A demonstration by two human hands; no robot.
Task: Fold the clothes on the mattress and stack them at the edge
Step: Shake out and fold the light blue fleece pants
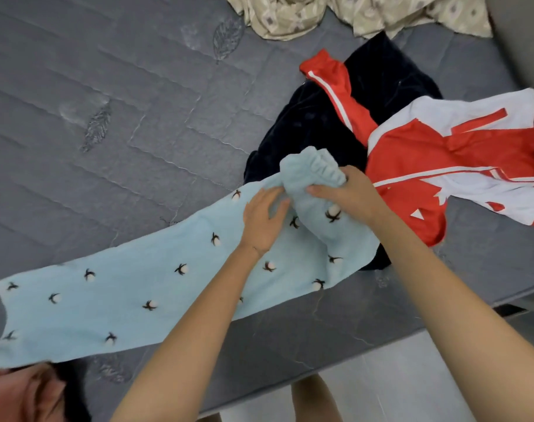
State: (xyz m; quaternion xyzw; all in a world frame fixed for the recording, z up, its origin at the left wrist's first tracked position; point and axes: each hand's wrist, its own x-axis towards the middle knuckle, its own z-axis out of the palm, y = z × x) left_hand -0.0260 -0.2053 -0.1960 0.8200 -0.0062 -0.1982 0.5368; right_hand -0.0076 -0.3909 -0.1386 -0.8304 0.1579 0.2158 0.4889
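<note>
The blue cloth [143,284] lies on the mattress [107,86], near the front edge. It is long and thin. It runs from low on the left up to the right.

The right hand [351,193] holds the right end, with its fingers curled round the bunched, stretchy part. The left hand [264,222] lies flat on the cloth just beside it, with its fingers straight. Both hands are at the right end, so most of the cloth stretches away to the left. To fold it, I think the right end must go over to the left, along that long line. The right hand already has hold of it.

The right end sits on top of a dark cloth [314,123]. That one could get dragged along. A red jacket [427,159] lies partly over the dark cloth, just to the right of the hands. A beige cloth [305,13] is far off at the top. Something pink and dark shows at the bottom left, but I cannot tell what it is.
</note>
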